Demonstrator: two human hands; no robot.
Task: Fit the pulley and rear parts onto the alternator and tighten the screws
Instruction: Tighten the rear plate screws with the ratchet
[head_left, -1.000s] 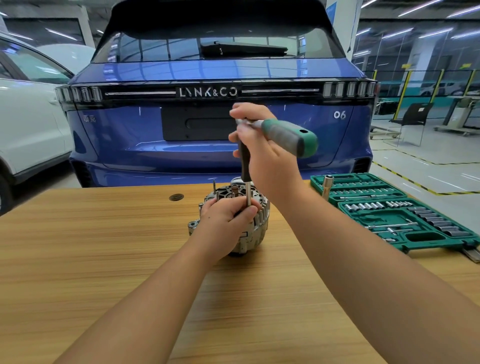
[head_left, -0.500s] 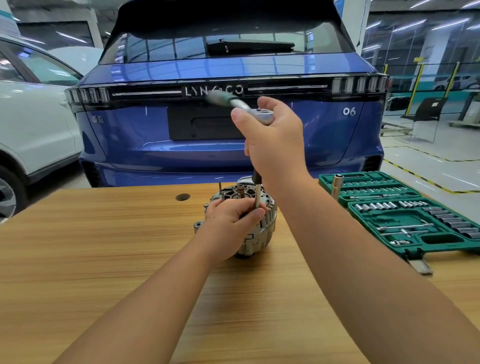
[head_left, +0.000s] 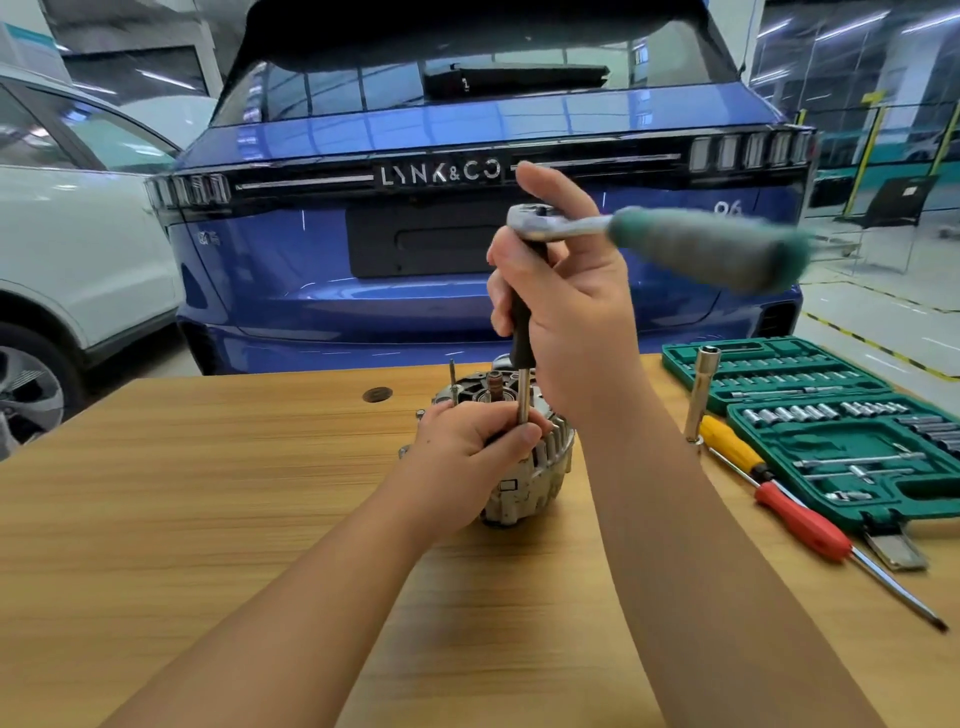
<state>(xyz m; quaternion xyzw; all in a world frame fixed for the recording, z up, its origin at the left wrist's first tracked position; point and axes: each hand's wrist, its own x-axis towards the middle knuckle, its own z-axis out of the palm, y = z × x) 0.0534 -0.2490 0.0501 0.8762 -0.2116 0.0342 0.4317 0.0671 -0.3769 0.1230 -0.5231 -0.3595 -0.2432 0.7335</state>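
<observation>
The green-handled steel ratchet (head_left: 670, 236), whose handle pointed left half a second ago, now blurs out to the right of the right hand (head_left: 566, 306), suggesting a screw is mid-tightening; that hand grips the black extension bar (head_left: 522, 332). The left hand (head_left: 475, 441) pinches the bar's lower shaft; the ribbed silver alternator (head_left: 540, 467) stands on the wooden table (head_left: 208, 493) directly beneath both hands.

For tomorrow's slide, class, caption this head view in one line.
Left hand steadies alternator on table while right hand spins ratchet on extension.
</observation>
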